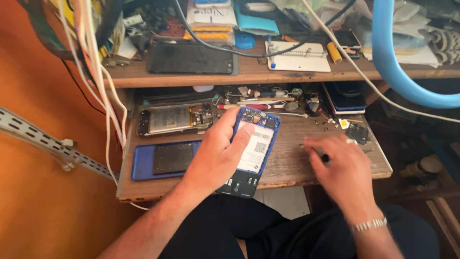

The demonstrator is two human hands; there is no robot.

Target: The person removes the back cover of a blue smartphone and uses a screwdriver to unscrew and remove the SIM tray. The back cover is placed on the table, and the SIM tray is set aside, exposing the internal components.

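Under the cluttered upper shelf (249, 72), a worn wooden pull-out tray (287, 163) is your work surface, w/ the biggest bits parked on its left so the middle stays free: a blue back cover (163, 159) lying flat near the front edge, and just behind it a 2nd opened phone (175, 119), face down w/ its battery showing. A row of small tools and parts (268, 101) sits along the back edge, out of the way but within reach.

Your left hand (215, 156) is clamped on the blue opened phone (253, 149): thumb across its white-labelled battery, fingers behind, so it's lifted off the tray and tilted toward you, lower end hanging over the front edge above your lap. That grip keeps the exposed circuit side up for viewing.

Your right hand (342, 168) rests palm-down on the tray's right part, well apart from the left, fingers curled over a thin dark-tipped tool (322, 154); motion blur, so can't tell how firmly it's gripped. Small black mesh piece (357, 132) and loose screws lie just beyond its fingertips, near a tiny yellow-white card (344, 123)
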